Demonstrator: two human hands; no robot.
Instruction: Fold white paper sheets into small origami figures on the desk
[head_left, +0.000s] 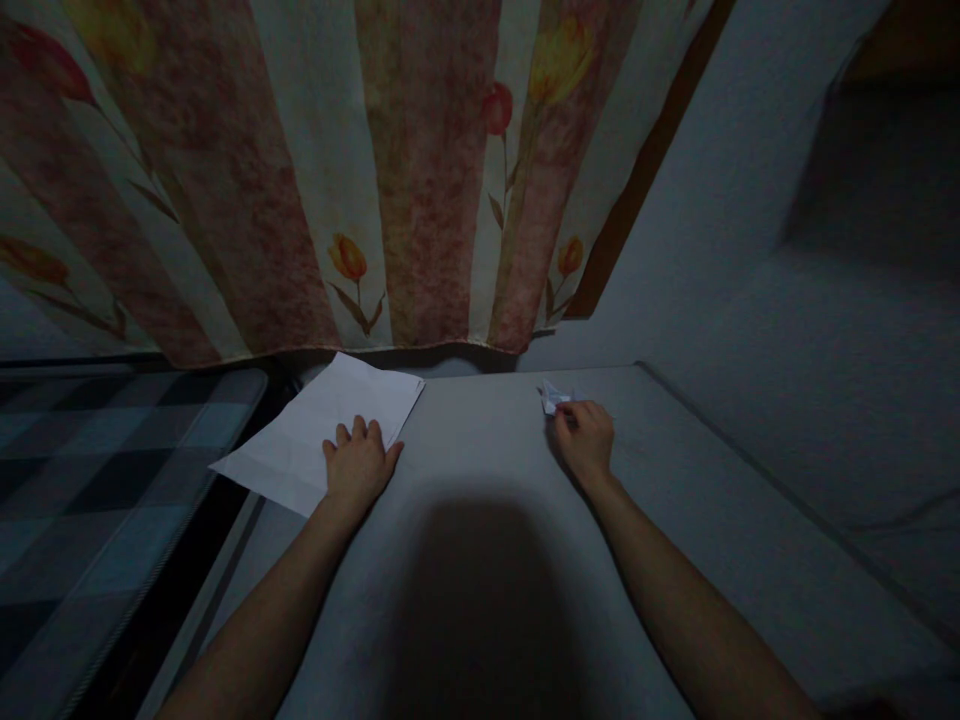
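My left hand (357,464) lies flat with fingers spread on white sheets of paper (300,430), which rest at the left of the table and stick out past its left edge. Toward the back right of the table, my right hand (585,436) has its thumb and fingertips pinched on a small folded white paper piece (553,394). Its exact shape is hard to make out in the dim light, and part of it is behind the fingers.
The pale table (480,440) carries a dark shadow in front. Left of it, past a dark gap, lies a checked mattress (112,480). A tulip-patterned curtain (420,180) hangs at the back, over the far edge. A wall (750,330) stands on the right.
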